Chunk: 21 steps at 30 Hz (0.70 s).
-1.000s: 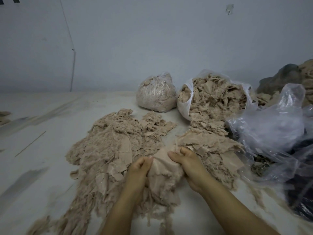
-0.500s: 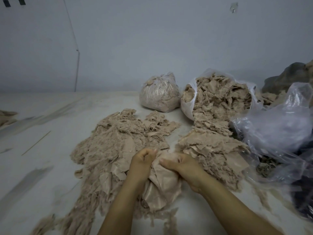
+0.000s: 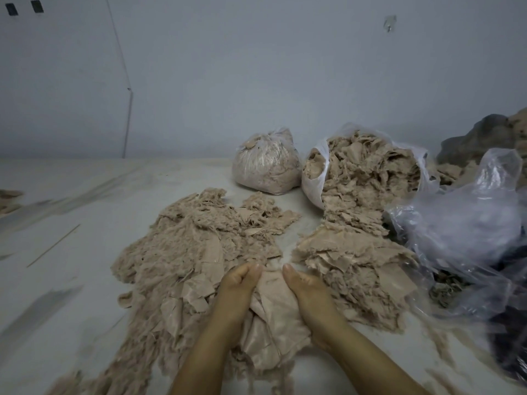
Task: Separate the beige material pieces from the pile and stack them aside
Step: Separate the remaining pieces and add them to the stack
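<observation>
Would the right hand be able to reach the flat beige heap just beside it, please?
Probably yes: the right hand lies next to the heap with nothing between, but it grips a beige piece.

Bare forearms and hands [image 3: 236, 292] — no sleeves, rings or gloves visible.

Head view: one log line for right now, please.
left hand: grips beige piece | right hand: grips same piece | sorted pile: left | open bag: spilling

Left hand [image 3: 238, 292] and right hand [image 3: 306, 292] flank the crumpled beige fabric piece [image 3: 271, 317], fingers curled, gripping its sides.
</observation>
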Each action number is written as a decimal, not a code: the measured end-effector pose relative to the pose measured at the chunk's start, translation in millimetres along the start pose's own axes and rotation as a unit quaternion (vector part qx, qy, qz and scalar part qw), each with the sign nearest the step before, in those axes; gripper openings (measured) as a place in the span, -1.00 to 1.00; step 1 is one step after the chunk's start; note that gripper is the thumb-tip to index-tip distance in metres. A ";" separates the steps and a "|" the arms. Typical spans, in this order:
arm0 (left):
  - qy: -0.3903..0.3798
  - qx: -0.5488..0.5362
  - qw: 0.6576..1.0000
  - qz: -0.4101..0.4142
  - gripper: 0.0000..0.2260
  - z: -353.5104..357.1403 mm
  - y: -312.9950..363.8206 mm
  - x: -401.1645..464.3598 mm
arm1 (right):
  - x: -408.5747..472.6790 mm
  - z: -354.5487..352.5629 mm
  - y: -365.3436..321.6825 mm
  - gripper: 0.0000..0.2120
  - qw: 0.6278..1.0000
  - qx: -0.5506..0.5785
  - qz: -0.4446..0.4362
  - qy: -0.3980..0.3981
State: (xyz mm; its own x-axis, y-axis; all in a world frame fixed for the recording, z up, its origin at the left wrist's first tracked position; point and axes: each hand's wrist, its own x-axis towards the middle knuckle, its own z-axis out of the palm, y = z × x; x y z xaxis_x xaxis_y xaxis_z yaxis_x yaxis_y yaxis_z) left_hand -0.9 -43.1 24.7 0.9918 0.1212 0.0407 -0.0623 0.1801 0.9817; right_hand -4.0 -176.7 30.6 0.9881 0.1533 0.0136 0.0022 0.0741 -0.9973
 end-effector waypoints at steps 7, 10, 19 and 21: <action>-0.072 0.053 0.996 0.003 -0.61 1.5 -1.5 -5.3 | -1.4 -2.2 1.3 -0.60 0.999 0.036 0.024 -0.031; -0.044 0.048 0.998 0.017 -0.57 1.7 -1.7 -5.5 | 0.4 -3.4 0.5 -0.65 0.997 0.041 0.031 -0.057; -0.023 0.069 0.996 0.045 -0.84 -5.1 -1.0 -5.3 | 2.3 -8.3 4.6 -0.71 0.993 0.087 0.049 -0.070; -0.043 0.107 0.991 0.063 -0.82 -1.6 -1.9 -4.8 | 1.8 -8.2 2.7 -0.70 0.993 0.053 0.045 -0.090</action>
State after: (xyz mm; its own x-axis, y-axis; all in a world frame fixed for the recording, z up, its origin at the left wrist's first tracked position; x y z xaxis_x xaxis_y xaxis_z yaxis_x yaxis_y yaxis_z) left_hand -5.7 -42.5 22.3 0.9841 0.0444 0.1720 -0.1701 -0.0440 0.9844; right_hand -1.0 -184.3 27.4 0.9397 0.3379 -0.0528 -0.1106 0.1540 -0.9819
